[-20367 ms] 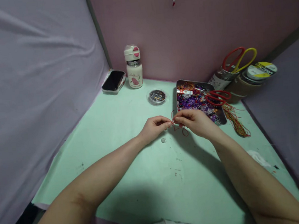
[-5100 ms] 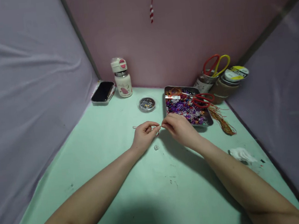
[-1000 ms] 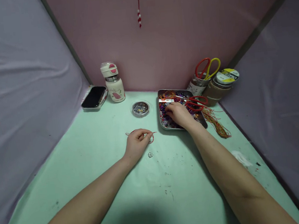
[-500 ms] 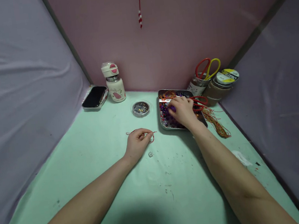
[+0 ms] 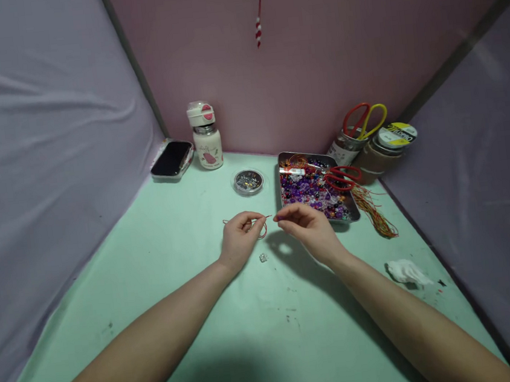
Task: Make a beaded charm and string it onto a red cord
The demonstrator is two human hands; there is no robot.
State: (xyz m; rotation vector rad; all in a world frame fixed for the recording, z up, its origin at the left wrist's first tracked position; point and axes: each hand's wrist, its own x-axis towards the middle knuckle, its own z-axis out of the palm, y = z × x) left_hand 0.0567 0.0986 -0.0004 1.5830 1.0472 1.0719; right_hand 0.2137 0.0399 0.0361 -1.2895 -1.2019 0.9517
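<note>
My left hand [image 5: 241, 241] is closed in a pinch on a thin red cord [image 5: 263, 232]. The cord's tip points right, past my fingertips, and a loop hangs beneath them. Facing it, my right hand [image 5: 309, 229] pinches a small dark bead [image 5: 277, 218], mostly covered by the fingertips, just short of the cord's tip. On the table below the hands lies a small clear, glittery piece [image 5: 263, 257]. Behind my right hand stands a metal tray [image 5: 353, 214] full of purple, red, clear and black beads, with red-handled scissors [image 5: 343, 178] resting on it.
A round clear case [image 5: 248, 182] sits beyond my hands. At the back left are a phone [image 5: 172, 159] and a white bottle [image 5: 208, 147]. Two jars stand back right, one holding yellow-and-red-handled scissors [image 5: 373, 121]. Cord bundles [image 5: 376, 215] and a crumpled tissue [image 5: 407, 272] lie right.
My right hand has come out of the bead tray and moved left and nearer, up to my left hand. My left hand keeps its pinch on the cord. The view has shifted slightly.
</note>
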